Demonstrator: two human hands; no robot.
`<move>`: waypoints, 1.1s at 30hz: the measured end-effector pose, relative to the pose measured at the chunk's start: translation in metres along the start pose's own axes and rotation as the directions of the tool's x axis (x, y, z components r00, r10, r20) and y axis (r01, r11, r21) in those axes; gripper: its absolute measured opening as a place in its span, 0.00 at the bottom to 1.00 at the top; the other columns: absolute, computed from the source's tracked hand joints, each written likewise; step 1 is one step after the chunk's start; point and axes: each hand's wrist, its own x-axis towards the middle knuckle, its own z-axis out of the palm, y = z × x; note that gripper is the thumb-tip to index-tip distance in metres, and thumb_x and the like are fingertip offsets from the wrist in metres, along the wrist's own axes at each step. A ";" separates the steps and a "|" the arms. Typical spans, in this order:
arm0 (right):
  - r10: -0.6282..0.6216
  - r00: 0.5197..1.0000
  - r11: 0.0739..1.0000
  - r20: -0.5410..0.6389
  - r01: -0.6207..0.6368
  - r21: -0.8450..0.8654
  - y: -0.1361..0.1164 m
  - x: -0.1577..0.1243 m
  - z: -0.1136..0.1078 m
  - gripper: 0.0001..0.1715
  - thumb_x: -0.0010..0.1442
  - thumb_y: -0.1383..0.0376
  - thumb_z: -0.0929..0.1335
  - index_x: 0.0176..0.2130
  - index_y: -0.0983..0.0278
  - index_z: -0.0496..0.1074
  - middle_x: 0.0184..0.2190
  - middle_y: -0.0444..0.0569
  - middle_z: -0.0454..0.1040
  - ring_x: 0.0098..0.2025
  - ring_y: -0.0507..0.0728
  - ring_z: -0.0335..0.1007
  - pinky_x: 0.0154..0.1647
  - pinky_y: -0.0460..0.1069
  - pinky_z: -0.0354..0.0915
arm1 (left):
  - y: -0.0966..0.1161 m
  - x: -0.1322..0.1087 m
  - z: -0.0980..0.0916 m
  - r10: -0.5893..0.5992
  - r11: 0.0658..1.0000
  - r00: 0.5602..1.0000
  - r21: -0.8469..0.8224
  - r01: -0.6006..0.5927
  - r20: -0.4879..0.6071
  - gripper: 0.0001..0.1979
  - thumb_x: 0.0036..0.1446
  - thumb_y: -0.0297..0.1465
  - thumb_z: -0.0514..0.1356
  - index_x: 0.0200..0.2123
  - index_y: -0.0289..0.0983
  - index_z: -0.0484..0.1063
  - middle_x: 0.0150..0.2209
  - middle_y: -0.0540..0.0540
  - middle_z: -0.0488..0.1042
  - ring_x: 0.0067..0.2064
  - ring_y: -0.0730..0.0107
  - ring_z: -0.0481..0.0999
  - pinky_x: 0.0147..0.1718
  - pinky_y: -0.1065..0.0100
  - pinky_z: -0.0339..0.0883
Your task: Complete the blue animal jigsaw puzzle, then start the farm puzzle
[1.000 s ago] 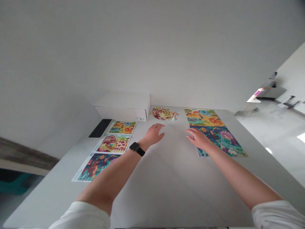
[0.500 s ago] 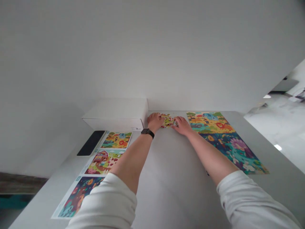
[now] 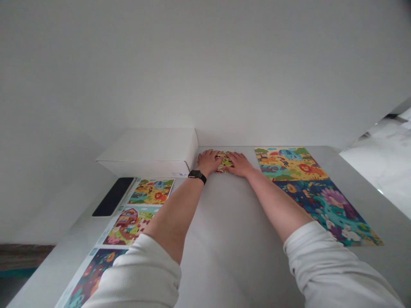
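Seemingly light, scatter-prone puzzle pieces (image 3: 224, 161) are being corralled from the pile's outer edges by left hand (image 3: 209, 160) and right hand (image 3: 239, 163), grips spread open.

White box (image 3: 150, 152), black phone (image 3: 113, 196), picture cards (image 3: 150, 191) left; finished puzzles (image 3: 308, 179) right.

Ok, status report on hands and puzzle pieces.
Left hand and right hand spread flat over puzzle pieces, one each side. White box beside left hand.

Puzzle pieces (image 3: 224, 159) here look like printed card; the surface (image 3: 231, 222) is smooth matt grey, my sleeves (image 3: 141, 273) ribbed cloth.
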 end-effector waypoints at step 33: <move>-0.098 0.995 0.994 -0.009 0.099 0.040 -0.028 -0.117 -0.008 0.48 0.73 0.40 0.65 0.79 0.61 0.58 0.77 0.65 0.61 0.79 0.70 0.55 0.81 0.70 0.48 | 0.000 0.008 -0.006 -0.051 0.999 0.994 0.024 0.049 0.098 0.34 0.71 0.48 0.55 0.68 0.30 0.72 0.69 0.22 0.71 0.72 0.42 0.69 0.69 0.47 0.62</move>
